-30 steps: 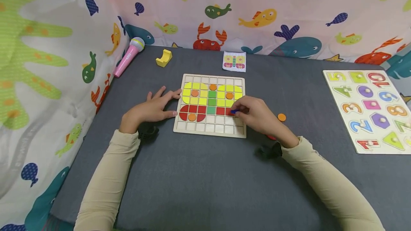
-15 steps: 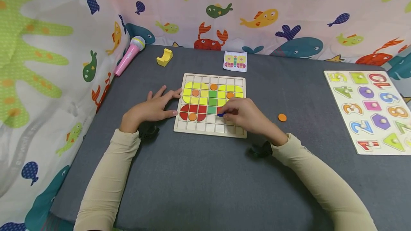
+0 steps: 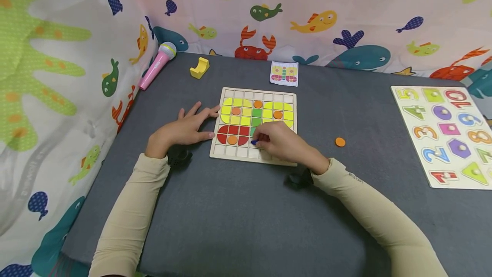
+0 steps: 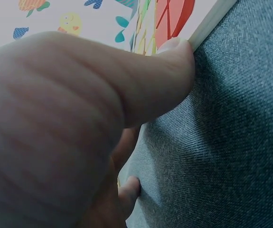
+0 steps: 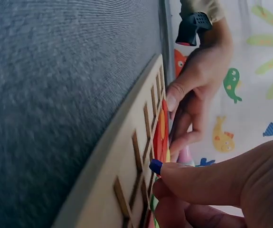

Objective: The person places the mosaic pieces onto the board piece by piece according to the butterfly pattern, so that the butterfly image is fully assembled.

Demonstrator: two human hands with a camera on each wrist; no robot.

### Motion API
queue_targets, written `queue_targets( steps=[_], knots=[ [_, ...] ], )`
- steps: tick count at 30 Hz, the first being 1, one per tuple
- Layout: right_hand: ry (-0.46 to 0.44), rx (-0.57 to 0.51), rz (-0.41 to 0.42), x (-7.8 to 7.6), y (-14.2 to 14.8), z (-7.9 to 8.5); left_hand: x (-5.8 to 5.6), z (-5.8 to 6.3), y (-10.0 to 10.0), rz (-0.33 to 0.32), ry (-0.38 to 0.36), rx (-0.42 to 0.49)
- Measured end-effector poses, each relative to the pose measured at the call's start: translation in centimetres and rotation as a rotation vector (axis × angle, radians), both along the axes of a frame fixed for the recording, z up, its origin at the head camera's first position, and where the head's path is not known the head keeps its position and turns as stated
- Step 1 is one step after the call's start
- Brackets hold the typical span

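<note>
A wooden grid board lies flat on the grey table, with yellow, green, red and orange tiles in its cells. Between thumb and fingertips, my right hand pinches a small blue piece just below the green tiles. That hand covers the board's lower right cells. At the board's left edge rests my left hand, fingers spread, its thumb touching the side beside the red tiles. An orange disc lies on the table right of the board.
A small picture card lies behind the board. Toward the back left are a yellow curved block and a pink toy microphone. A number-and-shape puzzle board lies at the right. Printed cloth hangs behind the table.
My right hand has moved left across the board with the blue piece, from the right-hand red tiles to below the green column. A red piece near the right wrist is now hidden. The left hand stays put.
</note>
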State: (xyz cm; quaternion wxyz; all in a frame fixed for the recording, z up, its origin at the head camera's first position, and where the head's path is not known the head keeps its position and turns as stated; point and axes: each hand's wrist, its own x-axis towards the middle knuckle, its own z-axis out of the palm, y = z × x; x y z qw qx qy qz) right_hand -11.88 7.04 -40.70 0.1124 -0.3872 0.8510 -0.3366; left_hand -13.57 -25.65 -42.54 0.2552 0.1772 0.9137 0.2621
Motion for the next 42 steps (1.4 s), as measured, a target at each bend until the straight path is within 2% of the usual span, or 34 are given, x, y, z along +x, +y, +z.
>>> queue_targets(
  steps=[6, 12, 18, 24, 36, 42],
  knots=[
    [0.063, 0.037, 0.016, -0.1, -0.2, -0.4, 0.0, -0.1, 0.0, -0.008, 0.006, 0.023],
    [0.089, 0.056, 0.036, -0.2, -0.4, -0.5, -0.2, -0.2, 0.0, 0.005, -0.011, -0.011],
    [0.098, 0.114, 0.025, 0.1, -0.4, -0.3, 0.4, 1.1, 0.6, 0.001, -0.013, -0.005],
    [0.105, 0.163, -0.007, 0.1, -0.5, 0.0, 0.5, 1.1, 0.6, -0.001, 0.002, -0.018],
    [0.127, 0.166, -0.004, -0.2, -0.6, -0.2, 0.4, 1.3, 0.8, 0.003, -0.004, -0.031],
    [0.15, 0.151, -0.013, -0.2, -0.3, -0.4, 0.4, 1.2, 0.7, -0.002, -0.014, -0.009]
  ],
)
